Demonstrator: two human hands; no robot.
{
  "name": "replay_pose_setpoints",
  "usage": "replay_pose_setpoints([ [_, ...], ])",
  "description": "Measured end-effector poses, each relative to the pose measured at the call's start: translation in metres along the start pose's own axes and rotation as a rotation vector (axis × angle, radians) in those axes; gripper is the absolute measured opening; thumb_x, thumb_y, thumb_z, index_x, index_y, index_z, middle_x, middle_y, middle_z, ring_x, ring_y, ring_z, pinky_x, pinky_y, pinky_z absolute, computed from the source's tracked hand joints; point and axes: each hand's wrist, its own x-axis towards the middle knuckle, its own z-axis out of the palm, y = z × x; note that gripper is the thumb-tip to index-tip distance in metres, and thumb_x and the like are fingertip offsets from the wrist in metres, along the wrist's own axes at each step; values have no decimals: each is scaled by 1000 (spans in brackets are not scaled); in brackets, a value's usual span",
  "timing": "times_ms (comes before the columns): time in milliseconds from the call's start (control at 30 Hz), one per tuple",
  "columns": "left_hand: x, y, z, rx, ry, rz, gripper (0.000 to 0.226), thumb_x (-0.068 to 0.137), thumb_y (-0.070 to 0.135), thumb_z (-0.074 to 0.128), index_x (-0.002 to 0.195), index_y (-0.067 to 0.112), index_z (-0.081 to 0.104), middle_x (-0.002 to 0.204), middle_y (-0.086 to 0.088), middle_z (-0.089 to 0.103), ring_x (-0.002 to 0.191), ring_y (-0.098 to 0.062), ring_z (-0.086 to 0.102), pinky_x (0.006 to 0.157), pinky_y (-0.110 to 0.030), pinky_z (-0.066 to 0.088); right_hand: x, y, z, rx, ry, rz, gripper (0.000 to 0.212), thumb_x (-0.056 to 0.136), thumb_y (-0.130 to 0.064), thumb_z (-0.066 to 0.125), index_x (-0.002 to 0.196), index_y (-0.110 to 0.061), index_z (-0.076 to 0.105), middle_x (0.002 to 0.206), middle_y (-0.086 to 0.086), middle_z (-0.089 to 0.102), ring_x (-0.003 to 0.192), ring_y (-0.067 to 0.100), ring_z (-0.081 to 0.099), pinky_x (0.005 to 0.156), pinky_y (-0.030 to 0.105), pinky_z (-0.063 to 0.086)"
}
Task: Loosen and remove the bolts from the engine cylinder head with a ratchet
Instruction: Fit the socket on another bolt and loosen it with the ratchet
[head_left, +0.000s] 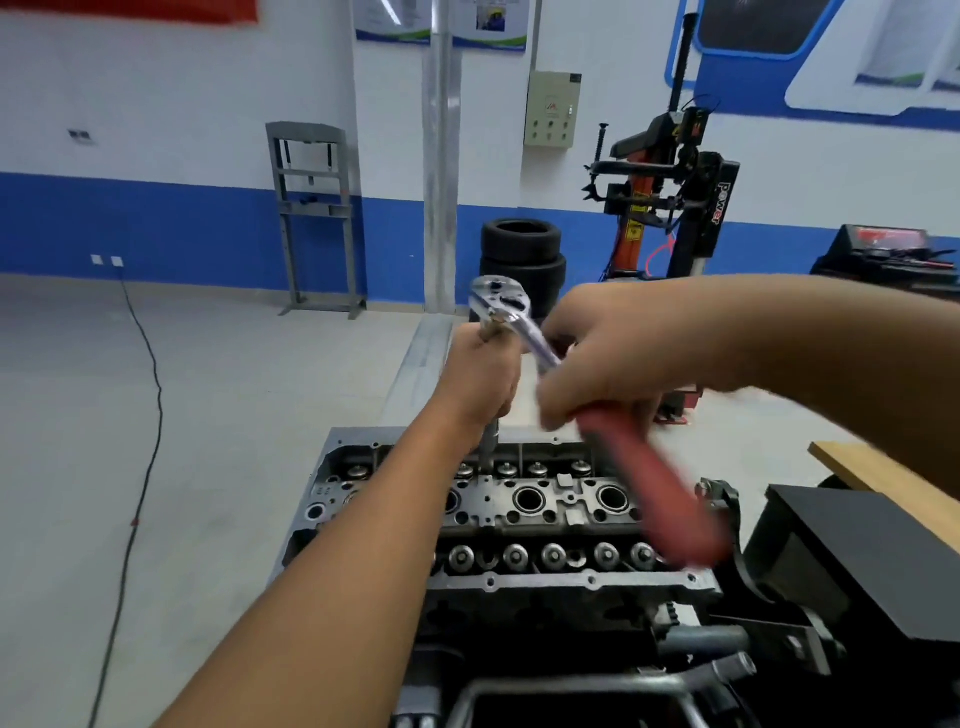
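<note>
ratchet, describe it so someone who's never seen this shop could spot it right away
Start at the grey cylinder head on the stand in the foreground. A thin extension bar rises from its far side through the left hand, and the ratchet sits on top. It is the only tool with a shiny chrome head and a red handle, gripped near its top by the right hand.

"power" — running vertically (white and red letters), on black tyre-changer column (719, 202)

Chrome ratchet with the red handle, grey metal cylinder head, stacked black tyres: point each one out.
Chrome ratchet with the red handle (524, 325): head view, on the shiny shaft below the ratchet head.
Grey metal cylinder head (571, 506): head view, on its top face between two round bores.
Stacked black tyres (522, 244): head view, on the upper tyre's sidewall.
</note>
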Motion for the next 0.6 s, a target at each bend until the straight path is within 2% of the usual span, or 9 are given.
replay_pose_setpoints([
  [67, -1, 4, 5, 39, 0, 55, 23, 91, -9, 52, 73, 0, 62, 66, -16, 49, 57, -22, 38, 51, -32, 29, 2, -4, -2, 75, -59, 19, 24, 80, -15, 80, 91, 0, 65, 66, 14, 74, 53, 27, 73, 48, 30, 57],
  [167, 5, 12, -9, -102, -118, 116, 19, 77, -1, 62, 64, 12, 63, 55, -9, 40, 48, -15, 29, 51, -33, 18, 16, 0, -21, -108, 10, -4, 9, 83, -7, 75, 92, -6, 71, 74, 7, 78, 68, 23, 78, 65, 36, 64],
  [233, 4, 15, -10, -75, -182, 135, 21, 72, 2, 69, 61, 17, 61, 50, -2, 36, 43, -15, 26, 48, -27, 19, 26, 10, -36, -323, 78, -15, 12, 84, -8, 74, 90, -18, 74, 77, 0, 77, 74, 18, 76, 70, 35, 62],
  [333, -1, 15, -4, -28, -211, 121, 28, 73, 2, 70, 53, 20, 60, 48, 2, 35, 42, -15, 26, 46, -25, 23, 40, 26, -46, -723, 387, 15, 20, 90, -12, 64, 100, -26, 74, 87, 0, 69, 82, 24, 67, 64, 36, 56],
  [400, 0, 14, -10, -64, -168, 107, 30, 74, 2, 67, 52, 22, 63, 47, 2, 36, 41, -15, 27, 47, -26, 23, 40, 30, -41, -809, 558, 9, 16, 92, -15, 60, 97, -25, 71, 81, 1, 62, 76, 24, 62, 55, 30, 46],
  [433, 2, 13, -14, -75, -119, 102, 30, 74, 1, 66, 52, 22, 64, 47, 2, 38, 41, -16, 28, 47, -27, 22, 36, 29, -35, -779, 531, -5, 9, 91, -17, 63, 93, -23, 69, 76, 0, 62, 70, 21, 62, 52, 28, 43],
  [467, 4, 12, -16, -80, -61, 97, 29, 74, 0, 65, 54, 21, 64, 46, 2, 40, 41, -16, 29, 48, -29, 23, 32, 28, -28, -685, 426, -36, 2, 88, -21, 68, 90, -19, 67, 72, -1, 65, 65, 19, 64, 50, 26, 44],
  [533, 9, 10, -11, -60, 43, 94, 31, 79, -8, 63, 62, 18, 63, 46, 3, 46, 42, -15, 30, 48, -29, 25, 14, 19, -13, -297, 102, -35, 18, 82, -23, 78, 88, -12, 65, 66, 2, 74, 57, 21, 72, 48, 27, 53],
  [600, 10, 11, -1, -3, 97, 91, 34, 82, -15, 58, 65, 14, 61, 54, -8, 50, 51, -18, 37, 51, -32, 30, -1, 6, -9, -32, -87, -13, 21, 78, -19, 82, 85, -8, 66, 63, 10, 74, 51, 24, 72, 44, 29, 54],
])
